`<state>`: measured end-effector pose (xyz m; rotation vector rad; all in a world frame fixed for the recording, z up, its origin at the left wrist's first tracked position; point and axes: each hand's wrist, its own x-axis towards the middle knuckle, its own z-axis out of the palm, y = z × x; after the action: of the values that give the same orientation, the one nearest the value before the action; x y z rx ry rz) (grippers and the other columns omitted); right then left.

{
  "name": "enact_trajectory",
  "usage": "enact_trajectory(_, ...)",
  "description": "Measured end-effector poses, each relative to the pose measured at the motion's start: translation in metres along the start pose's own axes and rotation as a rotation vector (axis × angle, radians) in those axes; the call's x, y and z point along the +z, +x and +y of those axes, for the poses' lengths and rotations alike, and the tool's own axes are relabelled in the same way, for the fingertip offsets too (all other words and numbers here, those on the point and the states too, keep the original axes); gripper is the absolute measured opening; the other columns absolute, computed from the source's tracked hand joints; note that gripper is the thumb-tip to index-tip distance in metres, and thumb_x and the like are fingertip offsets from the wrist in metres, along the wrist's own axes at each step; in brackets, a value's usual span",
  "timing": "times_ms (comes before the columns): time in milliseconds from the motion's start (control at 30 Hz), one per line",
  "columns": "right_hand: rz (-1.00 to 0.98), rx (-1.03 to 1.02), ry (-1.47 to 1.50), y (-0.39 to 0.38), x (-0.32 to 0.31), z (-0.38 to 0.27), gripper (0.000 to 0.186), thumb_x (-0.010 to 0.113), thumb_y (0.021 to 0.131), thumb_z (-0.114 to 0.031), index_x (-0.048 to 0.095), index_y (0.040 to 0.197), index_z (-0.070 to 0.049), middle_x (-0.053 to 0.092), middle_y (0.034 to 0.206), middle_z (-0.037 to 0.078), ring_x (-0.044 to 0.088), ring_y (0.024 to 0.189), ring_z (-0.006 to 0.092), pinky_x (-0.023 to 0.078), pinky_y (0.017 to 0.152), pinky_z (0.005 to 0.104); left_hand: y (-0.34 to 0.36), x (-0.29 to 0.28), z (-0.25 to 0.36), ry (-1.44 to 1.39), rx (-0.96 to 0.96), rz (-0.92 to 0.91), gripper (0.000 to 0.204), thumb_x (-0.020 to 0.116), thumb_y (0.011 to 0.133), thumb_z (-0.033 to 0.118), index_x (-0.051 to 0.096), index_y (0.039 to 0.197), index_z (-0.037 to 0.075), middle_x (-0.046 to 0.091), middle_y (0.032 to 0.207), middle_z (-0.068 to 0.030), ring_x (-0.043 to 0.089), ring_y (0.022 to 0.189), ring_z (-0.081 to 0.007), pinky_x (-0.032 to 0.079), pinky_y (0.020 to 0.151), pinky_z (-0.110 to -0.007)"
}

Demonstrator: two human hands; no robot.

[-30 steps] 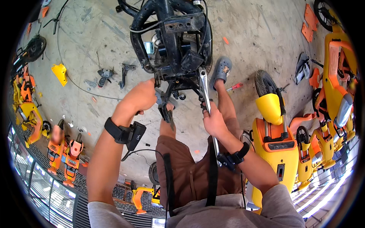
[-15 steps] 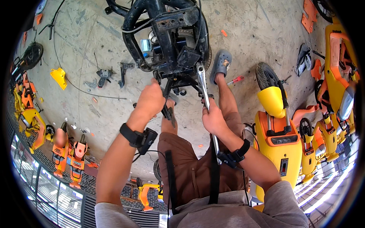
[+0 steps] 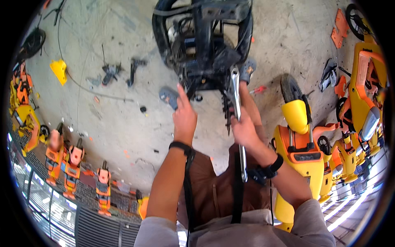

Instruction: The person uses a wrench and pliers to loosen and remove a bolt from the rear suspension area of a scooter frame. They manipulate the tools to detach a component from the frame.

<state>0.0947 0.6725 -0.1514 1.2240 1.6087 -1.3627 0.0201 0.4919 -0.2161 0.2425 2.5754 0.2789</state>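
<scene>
A black tubular vehicle frame (image 3: 203, 41) with a wheel stands upright in front of me at the top of the view. My right hand (image 3: 243, 126) is wrapped round a long chrome wrench (image 3: 238, 99). The wrench's far end lies against the lower right corner of the frame, and its near end reaches back over my thigh. My left hand (image 3: 185, 117) holds nothing visible; its index finger stretches toward the frame's lower left corner, and the other fingers are partly hidden. A dark, narrow part (image 3: 227, 110) hangs below the frame beside the wrench.
Yellow and orange scooters (image 3: 298, 164) stand close on my right, with more along the left. On the floor lie a yellow plastic piece (image 3: 59, 72), dark metal parts (image 3: 111, 74), a red-handled screwdriver (image 3: 259, 89) and gloves (image 3: 328, 74). My feet in grey clogs (image 3: 168, 97) flank the frame.
My left hand has come away from the frame's lower left side, its index finger now extended. My right hand keeps hold of the wrench. The whole view has shifted, with the frame now further right.
</scene>
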Motion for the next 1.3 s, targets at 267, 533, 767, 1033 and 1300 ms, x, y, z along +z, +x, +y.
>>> enact_trajectory(267, -0.065, 0.19, 0.205, -0.008, -0.007, -0.025, 0.026, 0.045, 0.094, -0.012, 0.05, 0.119, -0.008, 0.049, 0.066, 0.002, 0.043, 0.041, 0.0114, 0.035, 0.035, 0.0287, -0.003, -0.002, 0.007, -0.175, -0.111, -0.029, 0.057, 0.048, 0.096, 0.017, 0.023, 0.147, 0.009, 0.062, 0.099, -0.0215, 0.062, 0.072, -0.0439, 0.049, 0.058, -0.049)
enact_trajectory(533, -0.159, 0.197, 0.289, -0.012, -0.013, -0.026, 0.03, 0.04, 0.094, -0.007, 0.042, 0.124, -0.007, 0.04, 0.063, 0.0, 0.033, 0.04, 0.0072, 0.026, 0.033, 0.0231, -0.02, -0.06, 0.01, -0.44, -0.334, -0.198, 0.037, 0.043, 0.099, 0.028, 0.044, 0.132, 0.011, 0.056, 0.11, -0.0319, 0.057, 0.092, -0.0511, 0.048, 0.072, -0.056)
enact_trajectory(767, -0.183, 0.222, 0.253, -0.004, -0.016, -0.016, 0.026, 0.043, 0.095, -0.01, 0.047, 0.121, -0.012, 0.043, 0.063, 0.0, 0.037, 0.04, 0.0087, 0.031, 0.034, 0.0248, -0.049, -0.02, -0.041, -0.398, -0.211, -0.024, 0.031, 0.046, 0.098, 0.021, 0.049, 0.127, 0.01, 0.061, 0.097, -0.0304, 0.058, 0.09, -0.0493, 0.047, 0.072, -0.054)
enact_trajectory(1033, -0.147, 0.2, 0.16, -0.011, -0.022, -0.033, 0.027, 0.044, 0.096, -0.014, 0.047, 0.122, -0.01, 0.043, 0.063, 0.0, 0.038, 0.04, 0.0101, 0.032, 0.033, 0.0268, -0.041, -0.124, -0.021, -0.409, -0.238, -0.193, 0.026, 0.049, 0.092, 0.008, 0.052, 0.117, 0.006, 0.06, 0.077, -0.0289, 0.058, 0.081, -0.049, 0.044, 0.068, -0.055)
enact_trajectory(1300, -0.136, 0.166, 0.159, -0.005, -0.024, -0.015, 0.026, 0.047, 0.094, -0.012, 0.051, 0.119, -0.008, 0.049, 0.067, 0.002, 0.045, 0.044, 0.0131, 0.036, 0.035, 0.0311, 0.062, -0.17, 0.025, 0.001, 0.118, -0.384, 0.014, 0.055, 0.077, 0.002, 0.061, 0.086, -0.007, 0.061, 0.078, -0.0304, 0.059, 0.078, -0.0486, 0.048, 0.071, -0.053)
